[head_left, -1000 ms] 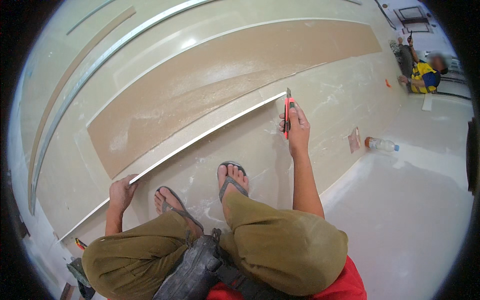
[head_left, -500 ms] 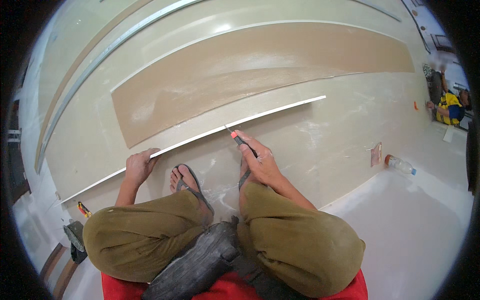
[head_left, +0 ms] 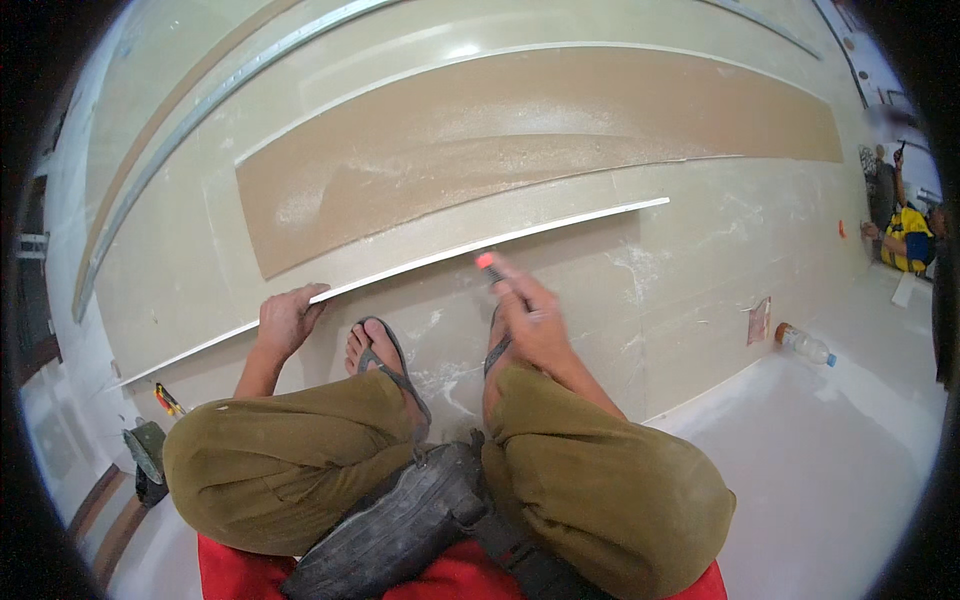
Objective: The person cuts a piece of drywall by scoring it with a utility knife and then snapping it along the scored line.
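Pressed flat at left of centre, the left hand [head_left: 288,320] is spread on the long white straightedge [head_left: 480,250], which runs diagonally across the plasterboard sheet [head_left: 700,250]. Right of centre, a red-tipped knife [head_left: 488,266] is pinched in the right hand [head_left: 530,318].

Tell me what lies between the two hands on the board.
In the head view, the left foot in a sandal sits between the left hand and right hand, below the white straightedge.
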